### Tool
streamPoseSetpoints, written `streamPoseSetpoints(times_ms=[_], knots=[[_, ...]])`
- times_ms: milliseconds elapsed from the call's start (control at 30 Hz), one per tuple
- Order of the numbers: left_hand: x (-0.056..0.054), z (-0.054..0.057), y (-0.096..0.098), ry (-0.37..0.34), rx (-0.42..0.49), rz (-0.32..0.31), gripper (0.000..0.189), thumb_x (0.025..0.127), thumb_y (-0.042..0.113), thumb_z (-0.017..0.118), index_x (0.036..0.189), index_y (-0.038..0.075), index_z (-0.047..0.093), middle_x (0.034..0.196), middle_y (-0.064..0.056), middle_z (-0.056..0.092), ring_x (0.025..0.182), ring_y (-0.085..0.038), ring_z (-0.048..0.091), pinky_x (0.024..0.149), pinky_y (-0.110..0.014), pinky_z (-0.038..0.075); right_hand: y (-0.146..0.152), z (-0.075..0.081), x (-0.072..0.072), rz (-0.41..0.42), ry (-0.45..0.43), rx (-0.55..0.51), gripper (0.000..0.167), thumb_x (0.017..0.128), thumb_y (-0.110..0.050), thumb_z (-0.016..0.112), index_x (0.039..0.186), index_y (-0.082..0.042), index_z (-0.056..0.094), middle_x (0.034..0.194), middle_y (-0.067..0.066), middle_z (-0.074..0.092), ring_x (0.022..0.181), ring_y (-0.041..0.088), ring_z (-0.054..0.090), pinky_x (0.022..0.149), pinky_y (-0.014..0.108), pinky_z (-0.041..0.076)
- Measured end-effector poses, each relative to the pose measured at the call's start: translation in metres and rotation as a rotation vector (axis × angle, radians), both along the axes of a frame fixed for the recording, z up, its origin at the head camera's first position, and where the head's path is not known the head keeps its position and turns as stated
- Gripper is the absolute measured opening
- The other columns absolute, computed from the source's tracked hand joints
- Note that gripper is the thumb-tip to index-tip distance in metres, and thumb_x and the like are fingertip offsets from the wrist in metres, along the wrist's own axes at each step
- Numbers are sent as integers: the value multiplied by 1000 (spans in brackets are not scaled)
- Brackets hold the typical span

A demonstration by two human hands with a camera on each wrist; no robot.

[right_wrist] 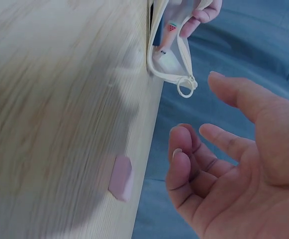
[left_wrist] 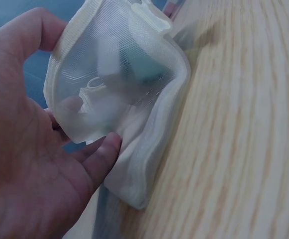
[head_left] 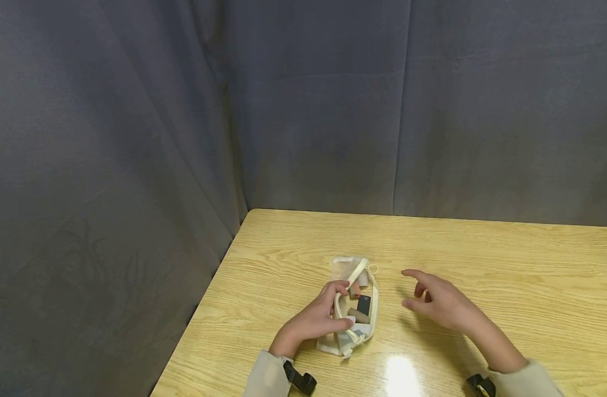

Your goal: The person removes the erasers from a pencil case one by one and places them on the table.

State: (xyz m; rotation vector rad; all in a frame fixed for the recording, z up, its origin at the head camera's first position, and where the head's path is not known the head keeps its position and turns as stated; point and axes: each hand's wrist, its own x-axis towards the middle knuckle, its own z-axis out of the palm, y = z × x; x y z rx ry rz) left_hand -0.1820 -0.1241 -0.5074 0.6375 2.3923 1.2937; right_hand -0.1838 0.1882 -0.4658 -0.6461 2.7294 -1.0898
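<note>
A cream mesh zip pouch (head_left: 375,306) lies on the table with its zipper undone and its mouth spread. Inside, the head view shows a dark flat block (head_left: 364,304), a tan roll-shaped piece (head_left: 359,316) and a coral piece (head_left: 355,290); a watermelon print (right_wrist: 172,28) shows in the right wrist view. My left hand (head_left: 318,317) grips the pouch's near-left rim, fingers over the edge and thumb (left_wrist: 104,154) against the mesh. To the right of the pouch my right hand (head_left: 444,300) hovers, fingers loosely bent, holding nothing.
A small pink block (right_wrist: 120,178) rests on the wooden table (head_left: 531,275), below my right hand in the right wrist view. A ring pull (right_wrist: 185,87) hangs at the pouch's zipper end. Dark grey curtains (head_left: 313,110) enclose the table's back and left side.
</note>
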Motion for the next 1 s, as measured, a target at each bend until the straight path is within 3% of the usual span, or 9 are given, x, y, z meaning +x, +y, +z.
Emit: streamPoseSetpoints(times_ms=[200,533,800,1000], knots=[[0,-1,-1,7,-1,-6,52,84,29,66,124,13,37,159,4,29,141,-24,35,102,-42,41,-8,0,0,0,-4,6,64,93,-26,73,145,-1,46,97,5,60,68,11,53,57,26,45],[-1,-2,0,5,5,-2,53,86,29,67,126,13,36,158,4,29,142,-23,32,108,-42,37,-17,-3,-2,11,-4,2,63,93,-28,74,145,-2,48,97,4,61,68,11,53,58,27,44],[0,-2,1,-2,4,4,54,86,31,68,127,14,37,158,5,28,133,-23,40,98,-35,42,-26,-3,-3,26,-15,-10,62,93,-27,74,143,-2,49,96,4,61,66,11,52,57,26,44],[-1,-3,2,-13,25,6,55,86,33,69,127,15,37,158,6,28,132,-22,42,98,-34,43,-32,-4,-4,20,-11,10,61,92,-28,75,142,-4,52,94,3,61,70,10,54,60,27,45]])
